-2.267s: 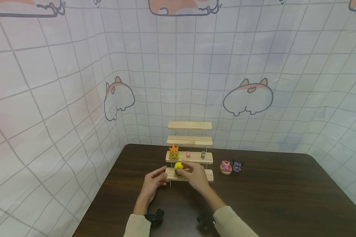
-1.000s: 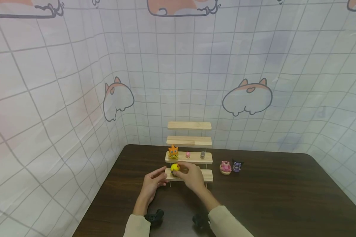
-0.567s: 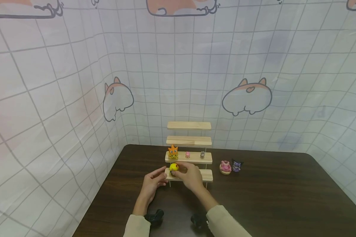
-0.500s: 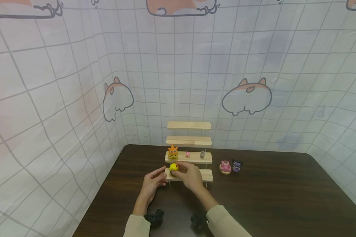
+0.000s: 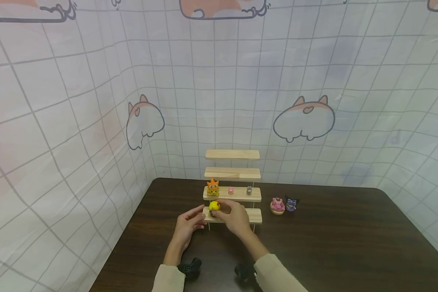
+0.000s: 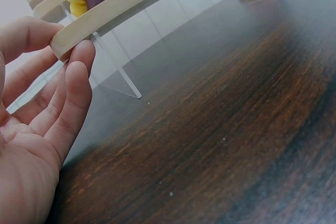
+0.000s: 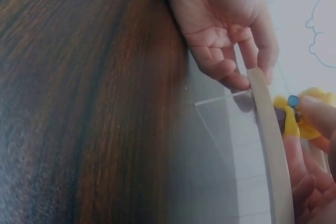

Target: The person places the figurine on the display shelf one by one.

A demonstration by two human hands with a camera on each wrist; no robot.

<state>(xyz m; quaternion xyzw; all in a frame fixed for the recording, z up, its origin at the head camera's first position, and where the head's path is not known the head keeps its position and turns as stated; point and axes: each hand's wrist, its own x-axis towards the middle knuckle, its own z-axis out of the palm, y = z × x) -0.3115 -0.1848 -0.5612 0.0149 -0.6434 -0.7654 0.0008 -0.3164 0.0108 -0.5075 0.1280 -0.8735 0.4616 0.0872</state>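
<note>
My right hand pinches a yellow figurine between thumb and fingers, at the left part of the lowest wooden shelf. In the right wrist view the figurine shows a blue round detail and a dark purple part, with fingers on both sides of it. My left hand grips the left end of that same shelf. Seen from the left wrist, the thumb lies at the top of the board and fingertips press from below, beside a clear support leg.
On the shelf board above stand an orange-and-yellow figurine, a small pink one and a small grey one. Two more boards rise behind. A pink figurine and a purple one stand on the dark table, right of the rack.
My right hand has shifted the yellow figurine a little to the left along the lowest shelf, then stayed nearly still over the last half second. The left hand keeps its place.
</note>
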